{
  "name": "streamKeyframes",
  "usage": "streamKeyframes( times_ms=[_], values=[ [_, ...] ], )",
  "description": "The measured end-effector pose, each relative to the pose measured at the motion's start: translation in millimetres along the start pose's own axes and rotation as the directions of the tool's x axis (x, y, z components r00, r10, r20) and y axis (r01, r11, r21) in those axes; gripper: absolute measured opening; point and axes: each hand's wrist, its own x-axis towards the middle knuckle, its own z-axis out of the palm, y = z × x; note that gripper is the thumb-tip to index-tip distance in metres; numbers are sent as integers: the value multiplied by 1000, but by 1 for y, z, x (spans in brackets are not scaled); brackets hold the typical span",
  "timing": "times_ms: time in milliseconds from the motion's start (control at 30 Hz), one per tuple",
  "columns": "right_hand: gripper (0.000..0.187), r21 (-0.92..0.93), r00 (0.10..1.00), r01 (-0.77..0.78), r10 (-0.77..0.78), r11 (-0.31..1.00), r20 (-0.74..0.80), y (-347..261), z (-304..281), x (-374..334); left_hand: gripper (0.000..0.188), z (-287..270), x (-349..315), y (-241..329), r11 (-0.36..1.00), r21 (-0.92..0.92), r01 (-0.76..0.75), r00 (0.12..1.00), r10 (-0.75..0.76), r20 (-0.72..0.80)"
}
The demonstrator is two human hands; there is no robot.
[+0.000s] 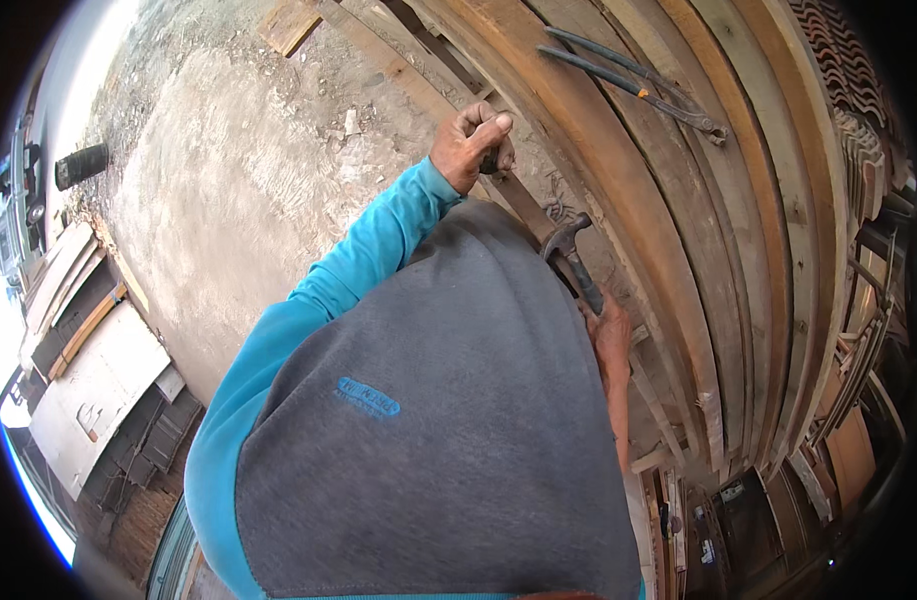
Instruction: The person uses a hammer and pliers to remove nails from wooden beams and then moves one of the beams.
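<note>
My left hand (472, 146), at the end of a bright blue sleeve, is closed, with the thumb side up. A small dark thing (489, 161) shows at its fingers; I cannot make out what it is. Lower and to the right, my right hand (610, 338) grips the handle of a claw hammer (579, 268), whose metal head points away from me. The hammer is beside the planks, close to my grey shirt front. Part of my right forearm is hidden by the shirt.
Long wooden planks (668, 200) lie side by side on the right. Long-handled pincers (633, 85) rest on them. A narrow timber (403, 75) runs under my left hand. Stacked roof tiles (838, 60) stand far right, boards (98, 390) at left, and a dark cylinder (81, 166) on the dirt floor.
</note>
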Motion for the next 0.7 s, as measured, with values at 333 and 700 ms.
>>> streamKeyframes(
  times_ms=[333,700],
  values=[
    [47,-7,998,68,-68,998,-12,11,7,-4,27,4,6,-1,928,367,-70,989,17,145],
    [41,30,997,71,-71,997,-23,3,3,2,33,40,-33,-22,612,604,-510,805,94,586]
  ],
)
